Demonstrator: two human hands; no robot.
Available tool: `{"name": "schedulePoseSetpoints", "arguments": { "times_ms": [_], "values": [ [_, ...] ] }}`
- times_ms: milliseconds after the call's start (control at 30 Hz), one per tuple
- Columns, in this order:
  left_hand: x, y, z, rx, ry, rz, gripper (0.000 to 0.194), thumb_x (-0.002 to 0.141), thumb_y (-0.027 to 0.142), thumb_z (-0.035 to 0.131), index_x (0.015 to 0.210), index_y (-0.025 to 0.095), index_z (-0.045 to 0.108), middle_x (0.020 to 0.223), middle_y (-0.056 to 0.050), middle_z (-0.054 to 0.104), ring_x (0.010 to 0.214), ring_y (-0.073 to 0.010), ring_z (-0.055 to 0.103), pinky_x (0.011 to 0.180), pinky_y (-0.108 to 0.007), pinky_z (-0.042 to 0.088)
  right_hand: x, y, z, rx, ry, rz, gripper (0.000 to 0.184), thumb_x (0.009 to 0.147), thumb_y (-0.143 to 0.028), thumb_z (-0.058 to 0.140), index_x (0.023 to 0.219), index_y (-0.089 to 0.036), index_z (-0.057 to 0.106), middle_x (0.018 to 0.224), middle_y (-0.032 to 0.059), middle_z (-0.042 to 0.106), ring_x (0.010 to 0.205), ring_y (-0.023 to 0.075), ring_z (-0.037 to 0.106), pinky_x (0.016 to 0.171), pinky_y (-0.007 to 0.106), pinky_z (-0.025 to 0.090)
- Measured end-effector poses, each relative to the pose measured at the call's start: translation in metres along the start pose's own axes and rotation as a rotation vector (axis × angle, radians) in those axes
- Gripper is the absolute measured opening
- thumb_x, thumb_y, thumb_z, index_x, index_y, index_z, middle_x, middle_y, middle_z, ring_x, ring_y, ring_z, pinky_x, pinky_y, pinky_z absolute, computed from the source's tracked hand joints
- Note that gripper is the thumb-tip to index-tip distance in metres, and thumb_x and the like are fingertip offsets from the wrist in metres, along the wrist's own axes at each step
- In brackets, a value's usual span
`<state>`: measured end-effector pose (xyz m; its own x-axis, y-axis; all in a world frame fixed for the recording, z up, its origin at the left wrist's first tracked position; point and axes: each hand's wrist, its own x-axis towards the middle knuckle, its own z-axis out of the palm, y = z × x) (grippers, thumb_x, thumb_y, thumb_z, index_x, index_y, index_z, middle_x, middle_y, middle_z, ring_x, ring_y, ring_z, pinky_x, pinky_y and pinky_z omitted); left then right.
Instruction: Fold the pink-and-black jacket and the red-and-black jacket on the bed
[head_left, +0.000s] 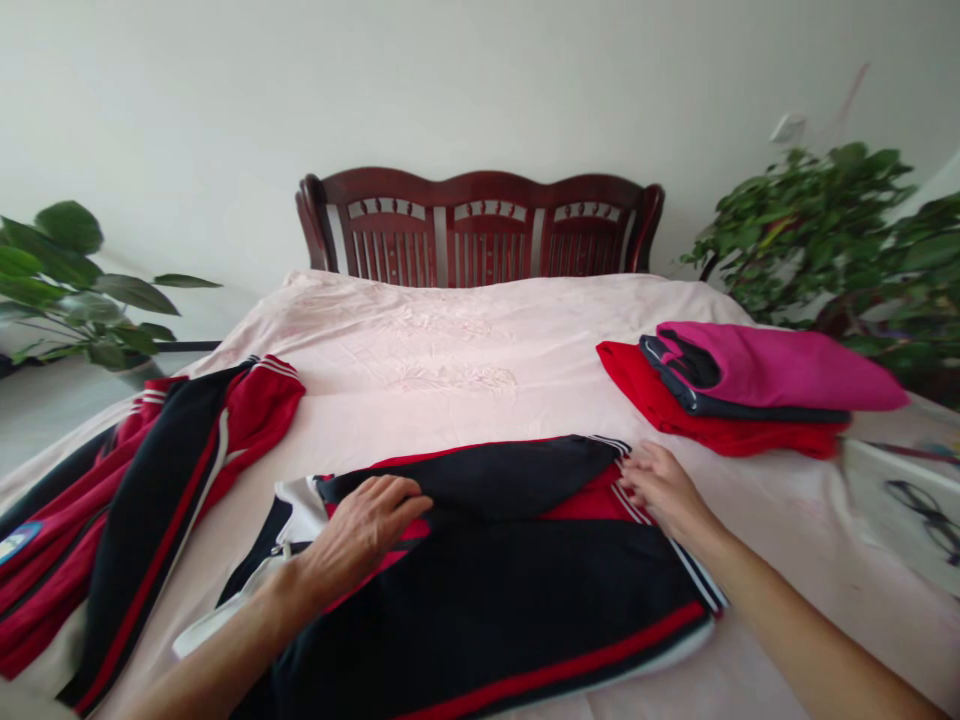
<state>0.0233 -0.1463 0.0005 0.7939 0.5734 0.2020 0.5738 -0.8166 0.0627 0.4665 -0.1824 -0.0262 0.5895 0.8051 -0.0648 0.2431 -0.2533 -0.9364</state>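
A black and red track jacket [525, 590] with white trim lies on the bed in front of me, its sleeve folded across the body. My left hand [367, 525] rests on the jacket near the white collar, palm down, its thumb pointing right and its fingers not gripping any cloth. At the far right end, by the striped cuff and hem, the bent fingers of my right hand [664, 490] pinch the jacket's edge. To the left lies a second red and black track jacket [161, 500], loosely spread, touched by neither hand.
A pale pink sheet [450, 340] covers the bed. Folded red, dark and magenta clothes [780, 365] are stacked at the right. Beyond them, eyeglasses [926, 515] lie on a whitish surface. A wooden headboard [487, 230] stands behind, with potted plants [810, 230] on both sides.
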Motion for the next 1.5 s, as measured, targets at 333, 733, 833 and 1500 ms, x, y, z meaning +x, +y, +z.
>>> {"name": "schedulePoseSetpoints", "arguments": {
  "times_ms": [333, 733, 833, 1500],
  "values": [
    [0.042, -0.001, 0.017, -0.2, 0.024, -0.209, 0.014, 0.095, 0.028, 0.051, 0.098, 0.021, 0.062, 0.093, -0.003, 0.067, 0.088, -0.0197, 0.061, 0.08, -0.031, 0.043, 0.008, 0.001, 0.006, -1.019, -0.265, -1.117, 0.066, 0.076, 0.001, 0.043, 0.135, -0.027, 0.057, 0.131, 0.0058, 0.062, 0.126, 0.024, 0.051, 0.109, 0.044, 0.04],
    [0.002, 0.025, 0.004, -0.125, 0.033, -0.018, 0.014, 0.097, 0.025, 0.049, 0.098, 0.022, 0.063, 0.089, -0.003, 0.065, 0.083, -0.0183, 0.055, 0.079, -0.034, 0.04, -0.008, 0.0, -0.015, -1.058, -0.173, -1.178, 0.038, 0.086, -0.006, 0.049, 0.111, -0.023, 0.072, 0.099, 0.0066, 0.068, 0.096, 0.0229, 0.057, 0.089, 0.037, 0.044],
    [-0.008, 0.041, 0.017, -0.101, -0.019, -0.096, 0.014, 0.095, 0.02, 0.051, 0.1, 0.023, 0.063, 0.092, -0.003, 0.064, 0.087, -0.0203, 0.054, 0.081, -0.036, 0.041, -0.016, 0.003, -0.018, -1.088, -0.207, -1.168, 0.039, 0.083, -0.004, 0.048, 0.109, -0.022, 0.072, 0.094, 0.0063, 0.066, 0.092, 0.0222, 0.057, 0.086, 0.036, 0.044],
    [-0.029, -0.066, 0.027, 0.105, -0.049, -0.756, 0.03, 0.097, 0.033, 0.038, 0.104, 0.024, 0.066, 0.116, -0.008, 0.066, 0.111, -0.0254, 0.059, 0.107, -0.048, 0.033, -0.153, -0.046, 0.12, -0.797, -0.825, -0.965, 0.06, 0.096, -0.045, 0.049, 0.152, -0.032, 0.033, 0.161, 0.0066, 0.028, 0.149, 0.0313, 0.021, 0.117, 0.066, 0.015]
  ]
}}
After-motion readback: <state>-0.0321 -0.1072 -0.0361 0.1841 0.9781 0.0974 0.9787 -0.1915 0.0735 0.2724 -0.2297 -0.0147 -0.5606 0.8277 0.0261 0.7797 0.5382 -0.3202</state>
